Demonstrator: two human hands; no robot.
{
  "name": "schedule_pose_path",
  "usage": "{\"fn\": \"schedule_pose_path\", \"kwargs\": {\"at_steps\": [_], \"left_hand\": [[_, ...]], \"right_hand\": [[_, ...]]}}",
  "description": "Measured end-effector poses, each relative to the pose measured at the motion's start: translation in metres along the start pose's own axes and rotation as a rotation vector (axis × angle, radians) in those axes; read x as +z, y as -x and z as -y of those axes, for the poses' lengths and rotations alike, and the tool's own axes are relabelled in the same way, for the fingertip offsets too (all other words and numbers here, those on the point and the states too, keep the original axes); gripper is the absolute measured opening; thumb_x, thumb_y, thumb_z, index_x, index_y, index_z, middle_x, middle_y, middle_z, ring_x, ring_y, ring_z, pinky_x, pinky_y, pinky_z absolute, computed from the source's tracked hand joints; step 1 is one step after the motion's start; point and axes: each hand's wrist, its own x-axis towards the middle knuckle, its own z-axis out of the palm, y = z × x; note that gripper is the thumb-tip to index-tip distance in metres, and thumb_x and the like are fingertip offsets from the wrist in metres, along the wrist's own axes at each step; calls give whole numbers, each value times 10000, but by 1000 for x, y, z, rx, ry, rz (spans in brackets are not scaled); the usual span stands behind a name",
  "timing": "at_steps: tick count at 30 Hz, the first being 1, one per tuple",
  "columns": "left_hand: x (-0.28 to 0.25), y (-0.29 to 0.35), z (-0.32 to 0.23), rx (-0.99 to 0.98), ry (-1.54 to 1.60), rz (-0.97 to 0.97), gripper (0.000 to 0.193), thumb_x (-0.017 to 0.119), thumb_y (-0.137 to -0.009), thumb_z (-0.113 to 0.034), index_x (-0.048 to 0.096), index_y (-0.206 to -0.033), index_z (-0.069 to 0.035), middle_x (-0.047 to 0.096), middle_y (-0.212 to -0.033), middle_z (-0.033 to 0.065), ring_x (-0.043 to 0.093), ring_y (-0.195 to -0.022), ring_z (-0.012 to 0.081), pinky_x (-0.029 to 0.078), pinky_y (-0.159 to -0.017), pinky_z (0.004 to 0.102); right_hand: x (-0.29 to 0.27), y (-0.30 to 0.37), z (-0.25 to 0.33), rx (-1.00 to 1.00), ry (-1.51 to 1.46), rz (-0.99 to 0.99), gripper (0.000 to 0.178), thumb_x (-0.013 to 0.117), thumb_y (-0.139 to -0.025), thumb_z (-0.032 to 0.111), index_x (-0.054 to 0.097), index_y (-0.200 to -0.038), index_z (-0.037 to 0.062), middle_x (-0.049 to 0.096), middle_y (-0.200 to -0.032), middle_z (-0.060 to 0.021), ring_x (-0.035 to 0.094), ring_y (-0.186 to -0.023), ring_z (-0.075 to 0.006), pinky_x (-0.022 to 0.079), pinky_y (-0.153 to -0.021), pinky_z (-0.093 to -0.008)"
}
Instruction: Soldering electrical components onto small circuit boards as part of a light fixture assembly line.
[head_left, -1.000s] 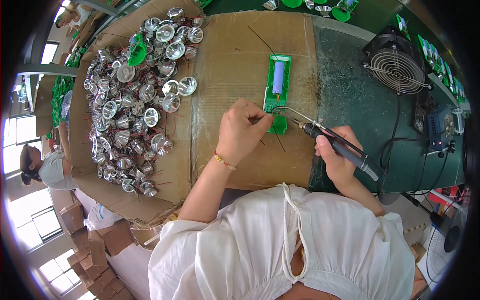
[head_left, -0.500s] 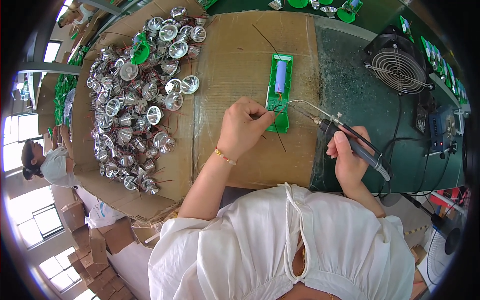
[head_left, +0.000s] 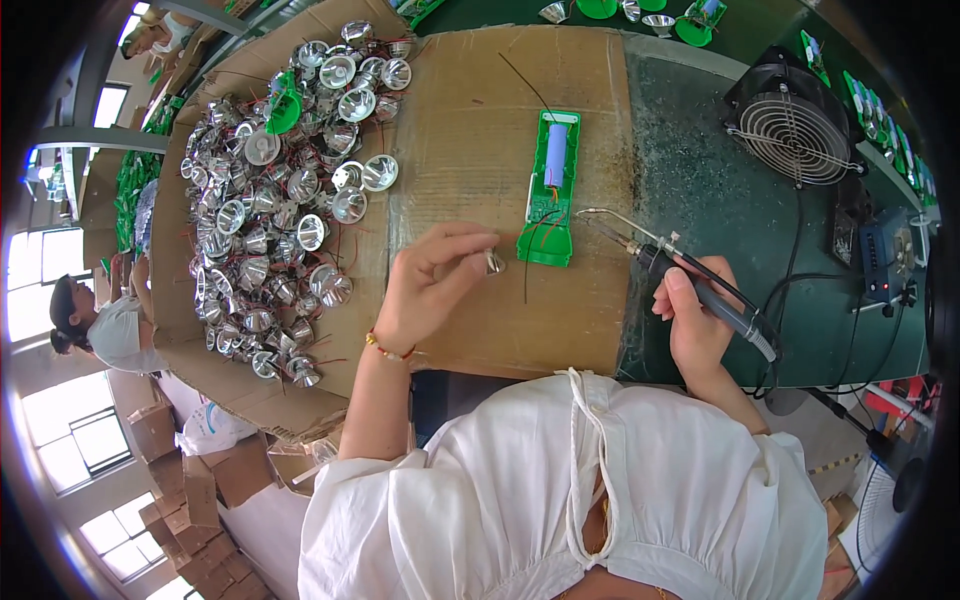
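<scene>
My left hand (head_left: 435, 280) is closed, thumb and fingertips pinching a small silvery piece (head_left: 495, 262) that looks like a reflector cup, mostly hidden by the fingers. Just right of it lies an open green plastic housing (head_left: 545, 250) on the cardboard. Inside the housing sit a lavender cylindrical battery (head_left: 555, 155) and short red and black wires. My right hand (head_left: 695, 315) grips a soldering iron (head_left: 715, 300) with a thin metal feed tube (head_left: 625, 220) along it. Its tip points left, close to the housing but apart from it.
A cardboard box (head_left: 365, 225) heaped with silvery reflector cups (head_left: 255, 270) stands at the left. To the right are a black fan (head_left: 795, 135), a blue control box (head_left: 885, 260) and cables. More green housings (head_left: 875, 115) line the far right. Another person (head_left: 120, 325) works at the far left.
My left hand has drawn back leftward from the housing, and a silvery piece now shows in its fingers. The housing has shifted slightly left. The soldering iron stays nearly still.
</scene>
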Motion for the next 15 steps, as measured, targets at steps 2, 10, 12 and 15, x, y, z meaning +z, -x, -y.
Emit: {"fn": "schedule_pose_path", "kwargs": {"at_steps": [2,10,12,15], "left_hand": [[6,0,0,10,-84,-9,148,639,-765,-60,673,-906,-31,600,-991,86,579,-848,152,463,-720,245],[39,-22,0,-64,-178,-136,92,669,-746,-90,649,-758,-2,571,-804,61,552,-639,125,452,-548,253],[41,-25,-1,-99,-179,-120,99,666,-748,-92,643,-742,4,565,-790,62,548,-606,123,448,-516,253],[41,-30,-1,-168,-101,-92,123,665,-746,-96,626,-705,13,555,-759,64,542,-567,121,441,-465,256]], "right_hand": [[2,-1,-1,9,2,2,153,613,-819,94,510,-874,-4,581,-644,-72,539,-516,-86,424,-458,-193],[10,-1,0,18,8,51,168,625,-808,90,513,-872,-17,589,-673,-77,552,-550,-88,452,-481,-208],[14,-4,-1,20,23,41,172,632,-801,90,516,-866,-19,591,-677,-77,554,-554,-88,459,-486,-216],[20,-8,-4,11,38,55,181,639,-797,97,517,-863,-20,592,-676,-81,554,-552,-91,457,-482,-219]]}}
